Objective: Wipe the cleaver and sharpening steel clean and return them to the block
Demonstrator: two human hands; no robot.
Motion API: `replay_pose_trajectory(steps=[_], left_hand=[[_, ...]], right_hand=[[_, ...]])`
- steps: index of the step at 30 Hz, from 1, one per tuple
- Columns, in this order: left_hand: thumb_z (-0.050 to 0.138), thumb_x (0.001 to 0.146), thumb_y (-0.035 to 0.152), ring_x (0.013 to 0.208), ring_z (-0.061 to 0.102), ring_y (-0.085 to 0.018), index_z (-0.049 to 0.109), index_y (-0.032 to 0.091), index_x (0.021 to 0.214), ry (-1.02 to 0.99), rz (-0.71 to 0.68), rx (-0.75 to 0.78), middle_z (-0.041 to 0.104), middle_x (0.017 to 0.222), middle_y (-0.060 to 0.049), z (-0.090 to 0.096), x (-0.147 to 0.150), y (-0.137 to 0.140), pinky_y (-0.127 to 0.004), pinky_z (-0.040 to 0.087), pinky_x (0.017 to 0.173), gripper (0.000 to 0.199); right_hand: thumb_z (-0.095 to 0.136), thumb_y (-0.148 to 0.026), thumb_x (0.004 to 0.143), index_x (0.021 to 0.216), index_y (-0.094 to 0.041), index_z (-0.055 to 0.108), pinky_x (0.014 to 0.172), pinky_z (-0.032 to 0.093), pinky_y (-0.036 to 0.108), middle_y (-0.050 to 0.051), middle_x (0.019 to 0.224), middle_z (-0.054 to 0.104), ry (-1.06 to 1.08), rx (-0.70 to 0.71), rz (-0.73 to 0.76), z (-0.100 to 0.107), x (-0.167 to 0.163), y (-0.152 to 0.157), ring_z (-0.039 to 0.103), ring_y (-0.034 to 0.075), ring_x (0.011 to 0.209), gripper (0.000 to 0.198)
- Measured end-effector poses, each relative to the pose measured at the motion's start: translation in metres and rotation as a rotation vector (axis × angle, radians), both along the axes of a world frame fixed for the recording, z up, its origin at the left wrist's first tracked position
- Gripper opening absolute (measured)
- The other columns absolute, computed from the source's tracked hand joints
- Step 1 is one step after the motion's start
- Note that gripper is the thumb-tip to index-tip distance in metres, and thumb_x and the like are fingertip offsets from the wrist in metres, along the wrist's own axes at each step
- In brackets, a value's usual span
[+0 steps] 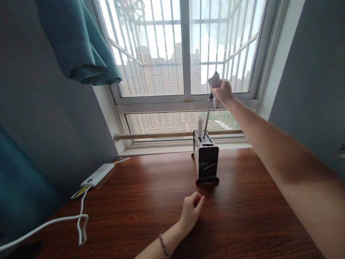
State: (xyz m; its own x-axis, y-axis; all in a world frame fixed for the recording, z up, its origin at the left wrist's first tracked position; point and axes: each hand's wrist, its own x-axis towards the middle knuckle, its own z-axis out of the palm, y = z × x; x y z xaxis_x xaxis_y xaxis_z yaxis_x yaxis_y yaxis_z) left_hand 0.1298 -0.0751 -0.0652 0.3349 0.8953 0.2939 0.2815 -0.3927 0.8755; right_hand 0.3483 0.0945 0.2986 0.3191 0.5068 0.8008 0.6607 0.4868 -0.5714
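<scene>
Evidently, the right grip pinches a pale cloth that lies against a black handle. From it a slim metal shaft slants down to the top of a black knife block, upright on the wooden counter; whether its tip is inside, I cannot tell. It should handle light and stiff, the cloth soft and liable to slip: best held by the handle. Nearer, the left grip curls loosely, thumb apart, nothing visible in it.

Daylight fills the barred window at your twelve o'clock, beyond the brown counter. You have a blue curtain at eleven, grey wall at two.
</scene>
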Motion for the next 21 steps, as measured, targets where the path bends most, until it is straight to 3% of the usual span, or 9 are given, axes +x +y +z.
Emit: replay_pose_trajectory(steps=[2, 4, 7, 9, 11, 13, 17, 19, 21], left_hand=[[0.048, 0.082, 0.041, 0.055, 0.037, -0.011, 0.047, 0.019, 0.059, -0.005, -0.001, 0.003, 0.044, 0.055, 0.003, 0.001, 0.0, -0.001, -0.026, 0.028, 0.055, 0.032], [0.049, 0.082, 0.04, 0.055, 0.037, -0.011, 0.047, 0.019, 0.058, -0.015, -0.004, 0.002, 0.044, 0.055, 0.003, 0.003, 0.0, -0.002, -0.026, 0.028, 0.055, 0.031], [0.054, 0.078, 0.04, 0.054, 0.035, -0.01, 0.048, 0.018, 0.057, -0.081, -0.026, -0.059, 0.042, 0.054, 0.003, 0.005, 0.001, -0.004, -0.026, 0.027, 0.054, 0.032], [0.058, 0.075, 0.043, 0.05, 0.034, -0.009, 0.049, 0.018, 0.058, -0.15, -0.072, -0.184, 0.039, 0.051, 0.005, 0.006, 0.003, -0.007, -0.025, 0.025, 0.05, 0.032], [0.056, 0.075, 0.049, 0.041, 0.034, -0.008, 0.053, 0.018, 0.061, -0.184, -0.141, -0.327, 0.039, 0.045, 0.005, 0.009, 0.006, -0.013, -0.024, 0.024, 0.044, 0.034], [0.053, 0.075, 0.053, 0.038, 0.04, -0.01, 0.058, 0.016, 0.065, -0.235, -0.24, -0.46, 0.046, 0.045, 0.003, 0.015, 0.011, -0.023, -0.025, 0.029, 0.042, 0.039], [0.059, 0.073, 0.048, 0.063, 0.059, -0.015, 0.066, 0.014, 0.079, -0.542, -0.419, -0.793, 0.066, 0.072, -0.006, 0.032, 0.019, -0.049, -0.029, 0.045, 0.061, 0.035], [0.056, 0.076, 0.049, 0.069, 0.06, -0.014, 0.066, 0.014, 0.086, -0.6, -0.467, -1.001, 0.067, 0.08, -0.006, 0.037, 0.021, -0.06, -0.027, 0.046, 0.065, 0.037], [0.053, 0.079, 0.049, 0.066, 0.059, -0.012, 0.065, 0.011, 0.084, -0.622, -0.513, -1.177, 0.065, 0.076, -0.006, 0.038, 0.021, -0.065, -0.024, 0.044, 0.064, 0.04]], right_hand=[[0.048, -0.024, 0.081, 0.1, 0.002, 0.048, 0.075, 0.04, 0.032, 0.011, 0.096, 0.058, -0.12, 0.08, -0.067, 0.023, -0.003, -0.033, 0.054, 0.015, 0.088, 0.033], [0.052, -0.023, 0.082, 0.106, -0.002, 0.045, 0.076, 0.041, 0.031, 0.011, 0.099, 0.058, -0.227, 0.196, -0.108, 0.032, -0.008, -0.075, 0.053, 0.014, 0.087, 0.033], [0.052, -0.021, 0.083, 0.113, -0.009, 0.044, 0.077, 0.044, 0.033, 0.008, 0.099, 0.056, -0.457, 0.326, -0.186, 0.013, -0.017, -0.141, 0.054, 0.019, 0.094, 0.034], [0.055, -0.021, 0.081, 0.116, -0.01, 0.044, 0.077, 0.046, 0.04, 0.01, 0.101, 0.054, -0.697, 0.392, -0.201, -0.022, -0.021, -0.182, 0.053, 0.023, 0.094, 0.038], [0.049, -0.014, 0.084, 0.12, -0.013, 0.043, 0.079, 0.045, 0.044, 0.011, 0.103, 0.057, -0.947, 0.451, -0.088, -0.07, -0.023, -0.216, 0.053, 0.025, 0.094, 0.036], [0.048, -0.01, 0.083, 0.125, -0.014, 0.041, 0.081, 0.045, 0.043, 0.015, 0.111, 0.058, -1.142, 0.365, 0.0, -0.126, -0.024, -0.245, 0.053, 0.026, 0.096, 0.043], [0.049, -0.016, 0.084, 0.116, -0.012, 0.055, 0.076, 0.047, 0.037, 0.015, 0.107, 0.064, -1.228, 0.141, 0.136, -0.228, -0.026, -0.284, 0.056, 0.025, 0.087, 0.033], [0.046, -0.017, 0.085, 0.108, -0.007, 0.06, 0.074, 0.046, 0.036, 0.015, 0.101, 0.065, -1.227, 0.168, 0.134, -0.263, -0.028, -0.293, 0.057, 0.024, 0.081, 0.029], [0.043, -0.013, 0.084, 0.105, -0.005, 0.061, 0.075, 0.046, 0.035, 0.015, 0.103, 0.064, -1.295, 0.188, 0.159, -0.285, -0.031, -0.299, 0.058, 0.023, 0.084, 0.029]])
